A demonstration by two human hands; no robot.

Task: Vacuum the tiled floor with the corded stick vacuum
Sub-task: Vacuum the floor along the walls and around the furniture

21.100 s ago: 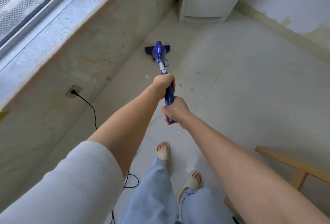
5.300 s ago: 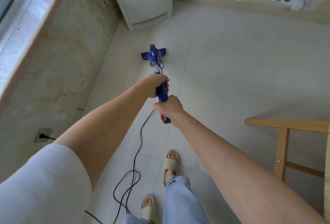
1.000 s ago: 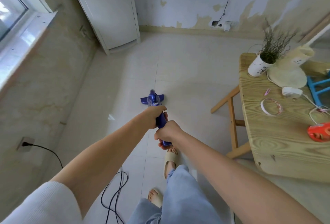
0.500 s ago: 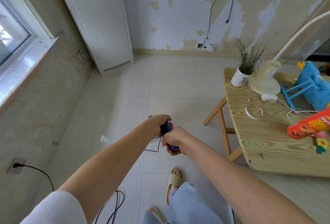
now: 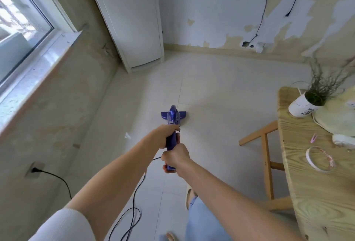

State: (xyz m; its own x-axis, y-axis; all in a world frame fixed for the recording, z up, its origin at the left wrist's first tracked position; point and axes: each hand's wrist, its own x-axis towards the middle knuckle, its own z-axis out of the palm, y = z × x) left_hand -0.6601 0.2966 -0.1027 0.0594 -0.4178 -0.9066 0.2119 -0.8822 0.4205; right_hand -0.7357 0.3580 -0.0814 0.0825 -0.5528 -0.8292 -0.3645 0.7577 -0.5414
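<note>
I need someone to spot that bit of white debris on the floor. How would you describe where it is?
Start at the white cabinet in the far corner and come back along the tiled floor toward the blue vacuum head. Just left of it, nearer the window wall, lies a small white scrap, the only loose bright fleck on those pale tiles.

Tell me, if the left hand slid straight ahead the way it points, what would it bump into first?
Probably the blue vacuum's motor body, just past the left hand down the blue handle. Beyond that sits the blue floor head on the pale tiled floor, though depth is hard to judge.
</note>
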